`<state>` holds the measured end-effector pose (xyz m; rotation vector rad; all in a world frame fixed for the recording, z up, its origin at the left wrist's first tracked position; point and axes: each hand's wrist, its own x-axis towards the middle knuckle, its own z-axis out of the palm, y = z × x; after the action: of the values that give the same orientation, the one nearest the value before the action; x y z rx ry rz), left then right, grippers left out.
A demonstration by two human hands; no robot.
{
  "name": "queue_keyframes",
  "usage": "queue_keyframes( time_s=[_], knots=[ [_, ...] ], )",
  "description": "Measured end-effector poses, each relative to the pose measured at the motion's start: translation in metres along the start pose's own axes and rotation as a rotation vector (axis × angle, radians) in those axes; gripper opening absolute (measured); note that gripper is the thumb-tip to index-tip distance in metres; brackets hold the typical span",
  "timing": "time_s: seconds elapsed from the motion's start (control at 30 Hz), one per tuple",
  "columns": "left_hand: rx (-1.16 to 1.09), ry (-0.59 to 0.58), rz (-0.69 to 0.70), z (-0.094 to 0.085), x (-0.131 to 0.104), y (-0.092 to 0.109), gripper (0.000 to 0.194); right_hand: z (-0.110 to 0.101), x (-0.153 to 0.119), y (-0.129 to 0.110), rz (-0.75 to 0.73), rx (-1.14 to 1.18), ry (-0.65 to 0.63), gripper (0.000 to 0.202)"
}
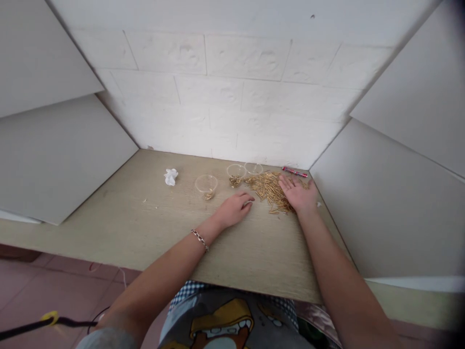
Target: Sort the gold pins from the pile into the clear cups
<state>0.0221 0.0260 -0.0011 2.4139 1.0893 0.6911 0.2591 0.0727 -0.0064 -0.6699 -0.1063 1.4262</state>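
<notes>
A heap of thin gold-coloured metal pins (pixel 268 188) lies spread over the right part of the table. My right hand (pixel 301 195) rests at the heap's right side, its fingers stretched out and apart among the pins. Left of the heap, my left hand (pixel 235 209) sits low over the tabletop with curled fingers; whatever they hold, if anything, is hidden. Just beyond it stands a clear plastic cup (pixel 235 170) with small gold pieces in it. Another clear cup (pixel 206 183), farther left, has a few gold pieces at its bottom.
A third clear cup (pixel 253 168) stands near the back wall. A red-and-blue tube-shaped stick (pixel 294 171) lies behind the heap. Crumpled white tissue (pixel 170 177) is on the left of the wooden table (pixel 174 228). Grey panels (pixel 399 203) flank both sides.
</notes>
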Motion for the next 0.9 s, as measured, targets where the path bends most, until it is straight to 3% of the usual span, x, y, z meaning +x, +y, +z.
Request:
queue_keyframes(
  time_s=[0.43, 0.9],
  knots=[
    [-0.017, 0.003, -0.016, -0.002, 0.001, 0.001, 0.026, -0.005, 0.006, 0.0, -0.056, -0.023, 0.07, 0.047],
    [-0.102, 0.084, -0.153, -0.004, 0.005, -0.002, 0.026, -0.009, 0.007, -0.014, -0.067, 0.034, 0.078, 0.055]
  ],
)
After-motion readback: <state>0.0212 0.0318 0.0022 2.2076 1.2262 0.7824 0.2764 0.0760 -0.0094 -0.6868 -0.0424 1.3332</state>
